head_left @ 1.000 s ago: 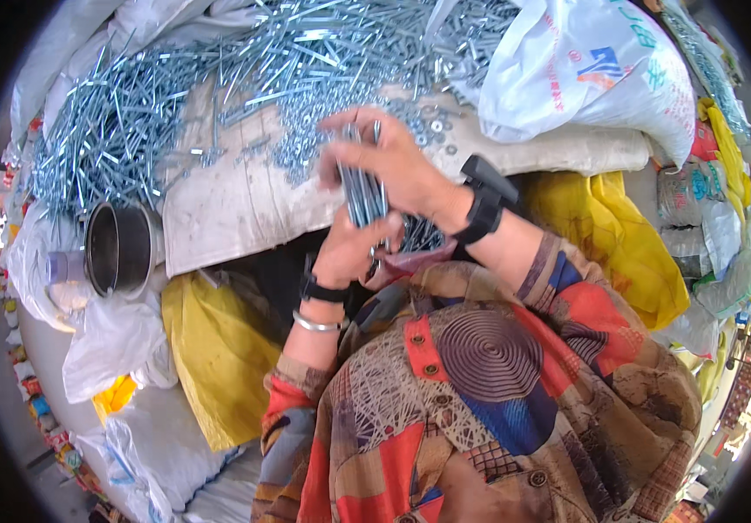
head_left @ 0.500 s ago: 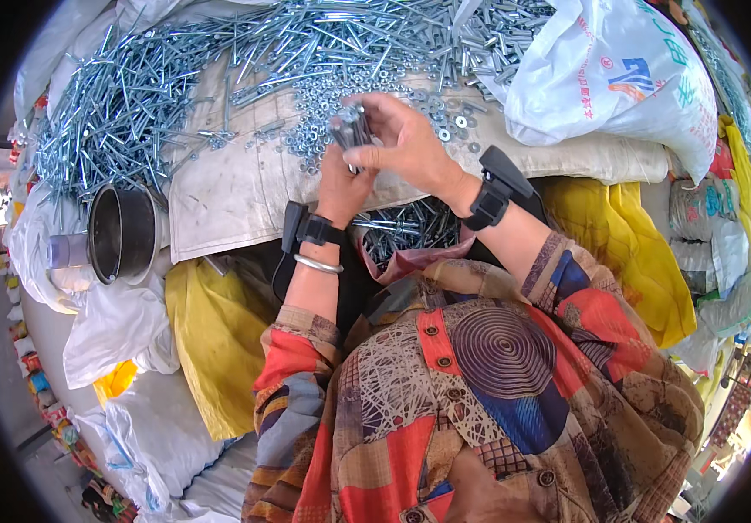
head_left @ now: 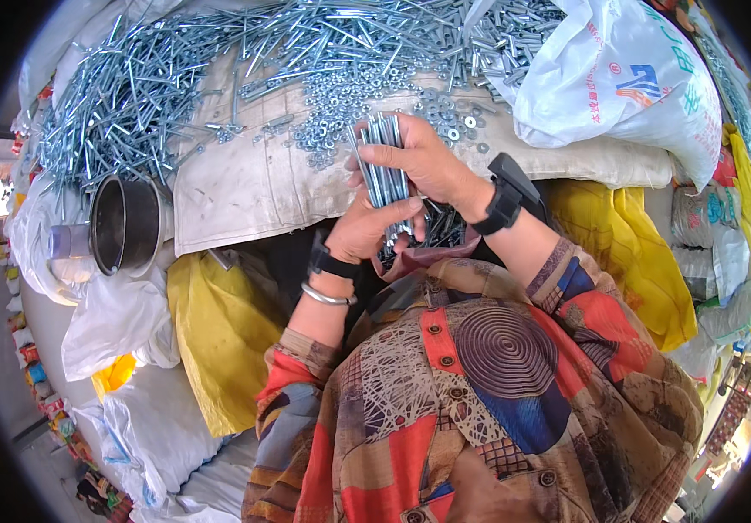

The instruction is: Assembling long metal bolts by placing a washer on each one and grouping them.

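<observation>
A bundle of long silvery bolts (head_left: 384, 161) stands nearly upright between my hands, over the near edge of the cloth. My right hand (head_left: 432, 166) wraps round its upper part from the right, thumb across the front. Lower down, my left hand (head_left: 365, 228) grips the bundle, with fingertips showing past its right side. Just beyond the hands lie a heap of small nuts (head_left: 332, 109) and scattered flat washers (head_left: 453, 133). Below the bundle, a pink bag (head_left: 423, 259) at my lap holds dark metal pieces (head_left: 447, 228), partly hidden by my hands.
A large heap of long bolts (head_left: 118, 105) covers the far left, and short metal tubes (head_left: 502, 48) lie at the far right beside a white woven sack (head_left: 619, 96). A black round pot (head_left: 123, 225) stands left. Yellow sacks (head_left: 219, 349) hang on both sides.
Both hands have come nearer to me and slightly right. The bolt bundle, pointing mostly away before, now shows its length, with my left hand lower on it.
</observation>
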Available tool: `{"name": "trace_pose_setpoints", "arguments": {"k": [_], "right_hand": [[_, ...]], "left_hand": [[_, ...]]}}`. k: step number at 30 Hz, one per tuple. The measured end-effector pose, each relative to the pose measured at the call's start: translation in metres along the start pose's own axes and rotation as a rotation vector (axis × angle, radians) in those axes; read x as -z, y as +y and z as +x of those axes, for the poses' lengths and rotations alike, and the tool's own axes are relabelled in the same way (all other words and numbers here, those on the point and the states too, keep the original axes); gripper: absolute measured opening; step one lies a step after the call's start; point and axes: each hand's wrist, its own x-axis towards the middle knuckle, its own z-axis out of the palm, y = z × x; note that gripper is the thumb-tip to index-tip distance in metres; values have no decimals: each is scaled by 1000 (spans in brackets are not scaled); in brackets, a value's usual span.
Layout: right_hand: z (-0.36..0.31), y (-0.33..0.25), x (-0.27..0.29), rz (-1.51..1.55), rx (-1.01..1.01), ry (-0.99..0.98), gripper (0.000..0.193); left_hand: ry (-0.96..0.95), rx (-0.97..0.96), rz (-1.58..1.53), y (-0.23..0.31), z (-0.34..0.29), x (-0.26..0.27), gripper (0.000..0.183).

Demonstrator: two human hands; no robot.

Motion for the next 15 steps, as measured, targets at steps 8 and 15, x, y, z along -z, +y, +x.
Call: {"name": "trace_pose_setpoints", "arguments": {"k": [8,15], "right_hand": [[-36,29,7,-541,170,240,36],[-32,-7,111,-1408,541,484,15]], "left_hand": [[269,-95,-183,-36,-13,-23,18],[512,-139,175,-39,-17,-4,18]]}}
